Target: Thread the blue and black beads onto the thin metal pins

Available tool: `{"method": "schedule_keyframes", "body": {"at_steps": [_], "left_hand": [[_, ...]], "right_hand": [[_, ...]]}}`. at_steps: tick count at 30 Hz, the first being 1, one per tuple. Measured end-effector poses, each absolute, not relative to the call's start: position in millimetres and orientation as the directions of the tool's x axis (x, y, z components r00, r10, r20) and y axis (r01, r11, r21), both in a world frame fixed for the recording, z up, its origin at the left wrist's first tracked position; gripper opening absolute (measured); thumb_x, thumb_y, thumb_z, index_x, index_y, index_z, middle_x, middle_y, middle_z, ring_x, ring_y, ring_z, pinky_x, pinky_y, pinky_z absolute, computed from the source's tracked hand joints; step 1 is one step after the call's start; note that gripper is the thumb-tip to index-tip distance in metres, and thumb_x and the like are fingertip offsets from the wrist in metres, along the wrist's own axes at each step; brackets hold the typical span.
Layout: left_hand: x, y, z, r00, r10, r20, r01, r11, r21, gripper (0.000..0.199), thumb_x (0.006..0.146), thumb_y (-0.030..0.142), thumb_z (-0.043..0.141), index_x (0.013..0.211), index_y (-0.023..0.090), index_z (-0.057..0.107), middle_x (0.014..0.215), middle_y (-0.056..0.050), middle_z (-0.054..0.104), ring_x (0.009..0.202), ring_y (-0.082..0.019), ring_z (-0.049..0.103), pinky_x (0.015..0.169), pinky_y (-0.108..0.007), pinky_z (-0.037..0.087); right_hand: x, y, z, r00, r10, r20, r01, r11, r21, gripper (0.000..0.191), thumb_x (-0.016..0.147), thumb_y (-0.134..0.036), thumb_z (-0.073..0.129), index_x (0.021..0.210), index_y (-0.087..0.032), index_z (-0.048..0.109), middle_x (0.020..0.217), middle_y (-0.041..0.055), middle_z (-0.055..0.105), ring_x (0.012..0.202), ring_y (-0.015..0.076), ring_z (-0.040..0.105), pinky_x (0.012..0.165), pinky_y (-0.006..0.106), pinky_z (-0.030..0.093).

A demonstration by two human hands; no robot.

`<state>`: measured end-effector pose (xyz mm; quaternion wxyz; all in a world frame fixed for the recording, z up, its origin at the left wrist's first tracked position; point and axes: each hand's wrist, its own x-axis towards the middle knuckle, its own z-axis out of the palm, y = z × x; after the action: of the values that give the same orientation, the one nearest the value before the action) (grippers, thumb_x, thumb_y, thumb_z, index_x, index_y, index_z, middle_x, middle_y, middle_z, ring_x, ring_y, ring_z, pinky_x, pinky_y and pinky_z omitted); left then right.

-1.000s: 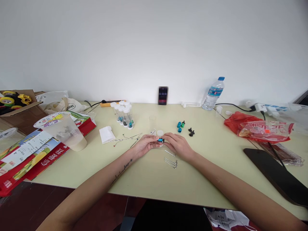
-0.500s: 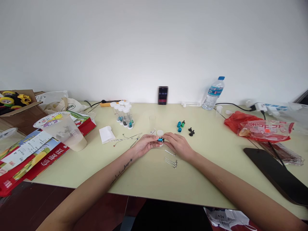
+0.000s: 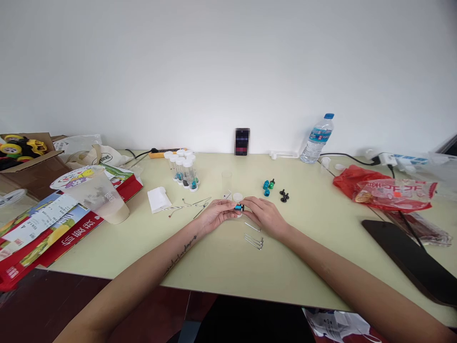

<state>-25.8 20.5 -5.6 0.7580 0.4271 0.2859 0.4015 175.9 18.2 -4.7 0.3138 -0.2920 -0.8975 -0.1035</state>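
Observation:
Between both hands is a small blue cylindrical piece with a black end. The fingertips of my left hand pinch its blue side, while the fingers of my right hand close on the black end. White round caps lie just behind and under the fingers. Behind them stands an open clear tube. Thin bent metal pins rest on the table near my right wrist. Blue and green pieces and several black screw-like pieces sit beyond my right hand.
Clear tubes with white caps stand at the back left, near a white paper packet and loose metal wires. A plastic cup is farther left. A phone and a water bottle lean at the wall. A black slab lies right.

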Motion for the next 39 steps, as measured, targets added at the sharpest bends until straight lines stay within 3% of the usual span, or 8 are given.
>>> {"method": "schedule_keyframes", "body": {"at_steps": [20,29,39], "left_hand": [[-25.6,23.4,-10.2,0.488,0.868,-0.090,-0.418,0.323,0.849,0.019,0.075,0.024,0.066,0.084,0.007,0.067,0.077,-0.011,0.070,0.073,-0.015,0.066,0.072,-0.022,0.050],[-25.6,23.0,-8.3,0.487,0.867,-0.109,-0.379,0.322,0.867,0.018,0.073,0.023,0.068,0.081,0.007,0.067,0.070,-0.007,0.068,0.065,-0.010,0.062,0.067,-0.019,0.047],[-23.8,22.1,-5.9,0.477,0.871,-0.117,-0.415,0.340,0.844,0.017,0.076,0.022,0.064,0.082,0.007,0.067,0.072,-0.009,0.068,0.066,-0.013,0.063,0.067,-0.021,0.048]], "right_hand": [[176.5,17.0,-5.2,-0.638,0.515,0.572,0.625,0.781,-0.006,0.029,0.094,-0.030,0.039,0.120,-0.017,0.046,0.112,0.0102,0.060,0.085,0.0179,0.060,0.071,0.031,0.046],[176.4,14.9,-3.0,-0.651,0.500,0.572,0.611,0.792,0.003,0.023,0.094,-0.027,0.039,0.113,-0.018,0.049,0.108,0.0095,0.060,0.066,0.0136,0.056,0.066,0.029,0.044],[176.6,16.4,-3.7,-0.650,0.495,0.577,0.614,0.789,0.015,0.023,0.093,-0.026,0.040,0.113,-0.018,0.049,0.108,0.0094,0.061,0.070,0.0152,0.057,0.065,0.029,0.044]]}}
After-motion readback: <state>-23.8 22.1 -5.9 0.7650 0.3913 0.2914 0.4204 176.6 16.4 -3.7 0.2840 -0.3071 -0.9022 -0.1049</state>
